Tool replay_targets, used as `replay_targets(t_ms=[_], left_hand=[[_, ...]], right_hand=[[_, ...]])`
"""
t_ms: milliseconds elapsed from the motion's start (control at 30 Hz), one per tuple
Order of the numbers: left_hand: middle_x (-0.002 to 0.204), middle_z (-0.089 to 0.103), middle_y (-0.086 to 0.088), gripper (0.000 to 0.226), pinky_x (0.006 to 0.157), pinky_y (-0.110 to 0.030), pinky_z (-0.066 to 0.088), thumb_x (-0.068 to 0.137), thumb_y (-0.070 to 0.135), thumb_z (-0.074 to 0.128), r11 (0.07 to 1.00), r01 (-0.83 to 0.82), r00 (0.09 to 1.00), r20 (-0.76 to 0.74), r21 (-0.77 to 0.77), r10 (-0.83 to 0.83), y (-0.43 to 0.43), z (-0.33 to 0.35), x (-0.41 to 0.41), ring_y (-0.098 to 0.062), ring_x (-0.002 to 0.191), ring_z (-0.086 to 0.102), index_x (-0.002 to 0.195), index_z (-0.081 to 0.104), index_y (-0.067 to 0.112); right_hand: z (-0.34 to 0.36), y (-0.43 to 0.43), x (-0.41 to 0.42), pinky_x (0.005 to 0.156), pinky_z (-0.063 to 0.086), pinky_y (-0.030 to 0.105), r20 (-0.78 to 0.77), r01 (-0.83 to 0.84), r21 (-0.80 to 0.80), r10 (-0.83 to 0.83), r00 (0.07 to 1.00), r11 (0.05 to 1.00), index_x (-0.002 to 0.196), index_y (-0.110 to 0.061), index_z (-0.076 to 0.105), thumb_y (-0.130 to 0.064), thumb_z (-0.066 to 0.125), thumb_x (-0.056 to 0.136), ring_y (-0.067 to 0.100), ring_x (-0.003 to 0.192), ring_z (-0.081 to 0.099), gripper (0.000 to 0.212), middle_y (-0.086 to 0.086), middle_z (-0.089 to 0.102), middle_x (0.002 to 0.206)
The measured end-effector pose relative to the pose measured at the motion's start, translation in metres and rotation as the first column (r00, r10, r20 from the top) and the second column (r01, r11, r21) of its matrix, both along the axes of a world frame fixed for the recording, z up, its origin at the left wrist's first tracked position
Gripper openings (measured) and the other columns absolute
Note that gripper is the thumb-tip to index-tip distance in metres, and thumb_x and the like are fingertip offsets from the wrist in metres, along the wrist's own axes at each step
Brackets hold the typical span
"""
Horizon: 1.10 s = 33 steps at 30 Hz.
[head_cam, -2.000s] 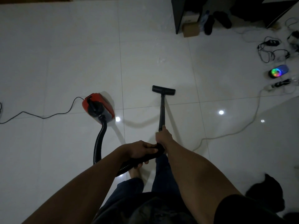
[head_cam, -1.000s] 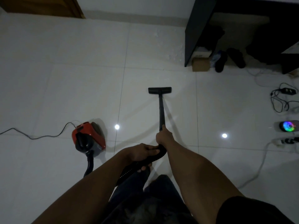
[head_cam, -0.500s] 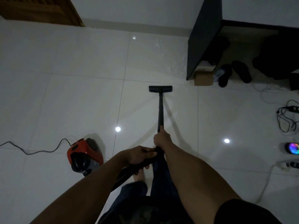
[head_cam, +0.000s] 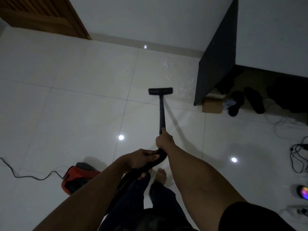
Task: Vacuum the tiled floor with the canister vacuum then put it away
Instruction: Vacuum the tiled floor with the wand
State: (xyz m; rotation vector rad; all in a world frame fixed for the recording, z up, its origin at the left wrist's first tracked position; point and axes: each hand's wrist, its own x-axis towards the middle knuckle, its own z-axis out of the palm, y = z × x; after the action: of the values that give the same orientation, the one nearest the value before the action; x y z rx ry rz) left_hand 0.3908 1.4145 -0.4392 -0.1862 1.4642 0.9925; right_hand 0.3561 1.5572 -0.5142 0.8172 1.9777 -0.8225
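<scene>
The black vacuum wand (head_cam: 161,114) slants forward across the white tiled floor (head_cam: 80,114), its flat floor head (head_cam: 160,91) on the tiles near white debris (head_cam: 183,90). My right hand (head_cam: 163,140) grips the wand's upper end. Just behind it, my left hand (head_cam: 143,158) grips the curved black handle where the ribbed hose (head_cam: 123,184) begins. The red canister vacuum (head_cam: 78,178) sits at my lower left, partly hidden behind my left forearm, with its black power cord (head_cam: 25,175) trailing left.
A black desk panel (head_cam: 216,60) stands right of the floor head, with a cardboard box (head_cam: 212,104) and dark slippers (head_cam: 236,102) underneath. Cables (head_cam: 298,155) and a glowing speaker (head_cam: 302,192) lie at the right. A wooden door (head_cam: 43,17) and a white wall are ahead.
I have stepped forward, pushing the floor head toward the wall and the desk. The canister has followed and now sits lower left under my arm. Both hands keep their hold.
</scene>
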Motion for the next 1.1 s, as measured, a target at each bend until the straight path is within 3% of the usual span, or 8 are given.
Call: replay_targets(t_ms=[167,300,433,567,700,900,1100], left_hand=[[0.075,0.063,-0.008,0.057,0.048,-0.030,0.052,0.100,0.049,0.049,0.998,0.054,0.999,-0.006,-0.024,-0.054,0.002,-0.006,-0.071,-0.017,0.049,0.056,0.143,0.044,0.012],[0.082,0.063,-0.013,0.056,0.049,-0.030,0.052,0.099,0.050,0.053,0.998,0.061,0.998,-0.008,-0.007,-0.061,-0.001,-0.009,-0.133,-0.018,0.049,0.057,0.148,0.040,0.027],[0.083,0.063,-0.015,0.055,0.047,-0.029,0.052,0.099,0.049,0.053,0.995,0.088,0.996,-0.017,-0.043,-0.088,0.000,-0.009,-0.189,-0.017,0.049,0.058,0.148,0.040,0.029],[0.083,0.062,-0.016,0.054,0.045,-0.027,0.052,0.099,0.049,0.054,0.994,0.094,0.995,-0.015,-0.054,-0.095,0.006,-0.009,-0.235,-0.016,0.047,0.057,0.147,0.043,0.027],[0.085,0.062,-0.014,0.057,0.044,-0.028,0.052,0.097,0.050,0.056,0.994,0.088,0.996,0.014,-0.068,-0.087,0.019,-0.011,-0.282,-0.016,0.047,0.057,0.148,0.042,0.027],[0.083,0.064,-0.010,0.058,0.050,-0.028,0.054,0.098,0.052,0.054,0.990,0.101,0.995,-0.002,-0.096,-0.102,0.043,-0.015,-0.354,-0.014,0.050,0.059,0.149,0.041,0.028],[0.079,0.063,-0.007,0.055,0.047,-0.026,0.052,0.099,0.047,0.054,0.995,0.052,0.998,0.022,-0.084,-0.050,0.066,-0.013,-0.404,-0.013,0.048,0.058,0.150,0.040,0.028]], right_hand=[[-0.006,0.003,-0.068,0.069,0.046,0.033,-0.014,0.018,0.015,-0.018,1.000,1.000,0.158,-0.035,0.005,-0.014,0.042,0.098,0.028,0.097,0.061,0.074,0.016,0.054,0.131],[-0.010,0.002,-0.125,0.069,0.046,0.032,-0.023,0.077,0.017,-0.077,0.997,0.997,0.158,-0.034,0.005,-0.015,0.043,0.098,0.026,0.096,0.061,0.074,0.015,0.056,0.130],[-0.012,0.003,-0.177,0.067,0.046,0.032,-0.027,0.127,0.009,-0.127,0.992,0.992,0.158,-0.033,0.004,-0.014,0.042,0.099,0.028,0.097,0.060,0.074,0.016,0.056,0.128],[-0.017,0.008,-0.222,0.071,0.048,0.032,-0.012,0.152,0.005,-0.152,0.988,0.988,0.158,-0.035,0.003,-0.016,0.045,0.099,0.027,0.098,0.060,0.076,0.015,0.055,0.128],[-0.023,0.020,-0.266,0.085,0.053,0.036,-0.011,0.216,0.007,-0.216,0.976,0.976,0.158,-0.037,0.006,-0.020,0.047,0.100,0.028,0.107,0.060,0.073,0.015,0.054,0.132],[-0.027,0.044,-0.339,0.078,0.051,0.033,-0.019,0.208,-0.019,-0.209,0.978,0.978,0.158,-0.037,0.005,-0.021,0.047,0.100,0.029,0.106,0.061,0.073,0.015,0.055,0.132],[-0.029,0.063,-0.387,0.087,0.050,0.033,-0.041,0.242,-0.045,-0.244,0.969,0.969,0.158,-0.035,0.007,-0.019,0.048,0.099,0.029,0.112,0.059,0.074,0.014,0.054,0.135]])
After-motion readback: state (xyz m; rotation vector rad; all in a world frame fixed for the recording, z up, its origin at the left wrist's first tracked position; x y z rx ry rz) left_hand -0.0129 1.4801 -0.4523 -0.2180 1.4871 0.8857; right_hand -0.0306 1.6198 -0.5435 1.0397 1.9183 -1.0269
